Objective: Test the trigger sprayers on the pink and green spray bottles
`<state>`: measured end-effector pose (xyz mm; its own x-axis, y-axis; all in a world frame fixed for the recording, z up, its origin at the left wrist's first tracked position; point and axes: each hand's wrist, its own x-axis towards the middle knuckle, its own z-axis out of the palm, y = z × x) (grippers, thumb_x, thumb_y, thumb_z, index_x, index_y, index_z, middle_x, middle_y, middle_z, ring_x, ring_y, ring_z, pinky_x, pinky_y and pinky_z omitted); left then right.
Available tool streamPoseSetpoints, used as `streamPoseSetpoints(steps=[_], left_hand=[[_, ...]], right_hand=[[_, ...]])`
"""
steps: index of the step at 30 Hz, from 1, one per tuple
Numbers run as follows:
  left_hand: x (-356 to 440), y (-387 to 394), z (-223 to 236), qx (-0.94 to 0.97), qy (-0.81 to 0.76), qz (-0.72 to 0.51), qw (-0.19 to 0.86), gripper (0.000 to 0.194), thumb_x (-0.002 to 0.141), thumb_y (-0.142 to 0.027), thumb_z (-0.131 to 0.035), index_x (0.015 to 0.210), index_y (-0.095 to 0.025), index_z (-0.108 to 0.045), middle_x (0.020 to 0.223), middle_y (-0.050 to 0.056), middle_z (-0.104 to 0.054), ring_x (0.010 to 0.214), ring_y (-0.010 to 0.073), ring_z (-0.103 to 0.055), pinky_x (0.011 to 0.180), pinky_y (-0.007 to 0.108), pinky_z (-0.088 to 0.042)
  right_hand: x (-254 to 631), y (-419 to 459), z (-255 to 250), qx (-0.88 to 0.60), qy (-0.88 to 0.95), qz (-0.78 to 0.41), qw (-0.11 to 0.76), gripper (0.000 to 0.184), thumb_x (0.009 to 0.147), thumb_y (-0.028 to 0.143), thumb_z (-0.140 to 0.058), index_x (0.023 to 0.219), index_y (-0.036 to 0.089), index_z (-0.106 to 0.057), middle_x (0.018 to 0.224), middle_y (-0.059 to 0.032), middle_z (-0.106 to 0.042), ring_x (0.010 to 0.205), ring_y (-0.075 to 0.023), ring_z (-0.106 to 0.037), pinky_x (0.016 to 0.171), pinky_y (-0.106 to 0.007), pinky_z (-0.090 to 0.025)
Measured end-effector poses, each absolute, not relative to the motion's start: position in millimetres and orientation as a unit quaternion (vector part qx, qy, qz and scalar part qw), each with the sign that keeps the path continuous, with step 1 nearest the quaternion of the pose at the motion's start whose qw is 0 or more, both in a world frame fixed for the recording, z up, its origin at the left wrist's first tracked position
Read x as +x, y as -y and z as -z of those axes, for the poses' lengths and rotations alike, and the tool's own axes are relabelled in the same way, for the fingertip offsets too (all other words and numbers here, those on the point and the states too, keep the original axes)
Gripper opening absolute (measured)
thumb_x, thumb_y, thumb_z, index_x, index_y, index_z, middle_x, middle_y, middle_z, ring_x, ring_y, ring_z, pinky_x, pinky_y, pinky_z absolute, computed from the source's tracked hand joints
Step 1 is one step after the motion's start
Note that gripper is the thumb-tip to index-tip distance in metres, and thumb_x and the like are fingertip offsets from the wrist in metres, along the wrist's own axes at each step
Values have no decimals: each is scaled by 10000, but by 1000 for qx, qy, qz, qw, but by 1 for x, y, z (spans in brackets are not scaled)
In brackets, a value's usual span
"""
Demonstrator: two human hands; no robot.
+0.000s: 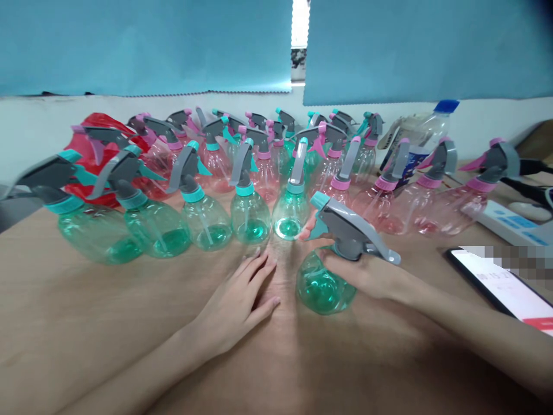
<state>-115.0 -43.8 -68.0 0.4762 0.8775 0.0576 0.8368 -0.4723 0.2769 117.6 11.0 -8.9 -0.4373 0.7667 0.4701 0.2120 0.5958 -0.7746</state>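
My right hand [367, 276] is wrapped round the neck of a green spray bottle [326, 288] with a grey and teal trigger head, just in front of the others. The bottle tilts a little, its nozzle pointing left; whether its base touches the table I cannot tell. My left hand [239, 300] lies on the wooden table [207, 369], fingers stretched out and holding nothing. Beyond its fingertips stands a green spray bottle [250, 216] with a teal collar, among several like it in the front row. Pink spray bottles [415, 207] continue that row to the right.
More spray bottles [263, 173] crowd behind the front row. A red plastic bag [82, 155] sits at the back left. On the right are a phone [492, 282], a white and blue box [514, 222] and a clear blue-capped bottle [436, 127]. Blue curtains [147, 46] hang behind.
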Motion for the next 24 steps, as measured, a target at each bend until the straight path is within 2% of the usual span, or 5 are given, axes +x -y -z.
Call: streamPoseSetpoints(steps=[5, 13, 16, 19, 24], left_hand=[[-115, 44, 67, 852, -507, -82, 102, 576, 979, -493, -419, 1453, -171, -359, 1552, 117, -329, 1435, 276, -293, 1155, 498, -300], [-115, 44, 68, 855, -504, -77, 99, 578, 982, -481, -424, 1455, -155, -356, 1557, 116, -320, 1440, 271, -279, 1158, 494, -293], [-115, 44, 68, 854, -505, -78, 98, 580, 983, -485, -422, 1458, -160, -351, 1559, 113, -316, 1441, 265, -280, 1161, 488, -290], [-115, 44, 69, 854, -505, -75, 98, 589, 982, -498, -415, 1460, -159, -350, 1559, 115, -316, 1441, 269, -279, 1161, 489, -291], [-116, 43, 71, 855, -503, -79, 98, 594, 979, -506, -416, 1457, -158, -356, 1554, 111, -327, 1439, 273, -282, 1155, 496, -301]], right_hand=[[118, -11, 8, -294, 779, -337, 440, 203, 671, 123, -487, 828, 251, -493, 732, 32, -526, 541, -120, -462, 542, -281, -454], [119, -7, 6, -283, 786, -331, 439, 242, 641, 83, -502, 806, 255, -542, 784, 9, -605, 655, -164, -585, 652, -328, -525], [118, -6, 4, -257, 783, -355, 441, 319, 648, 57, -495, 876, 255, -598, 909, -14, -652, 796, -183, -641, 762, -348, -549], [118, -7, 5, -254, 774, -386, 433, 409, 671, 52, -496, 998, 260, -627, 1043, -27, -666, 863, -179, -655, 752, -325, -567], [120, -11, 13, -244, 776, -394, 428, 470, 707, 41, -507, 1112, 244, -633, 1130, -40, -666, 771, -144, -658, 733, -308, -577]])
